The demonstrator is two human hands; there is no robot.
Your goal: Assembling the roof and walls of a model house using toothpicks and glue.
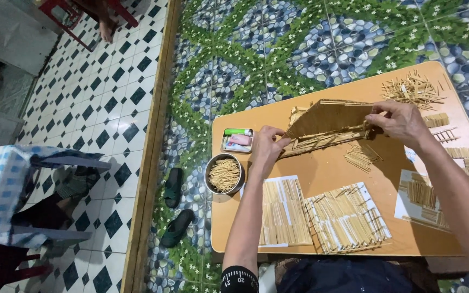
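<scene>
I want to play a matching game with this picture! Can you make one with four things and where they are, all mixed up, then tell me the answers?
Things:
1. round bowl of sticks
2. loose stick pile
3. stick house roof
4. dark sandals

Places:
A. on the floor beside the table
B. held between the left hand and right hand
C. at the table's left edge
D. at the table's far right corner

Pairs: 1-C, 2-D, 3-B, 4-A
</scene>
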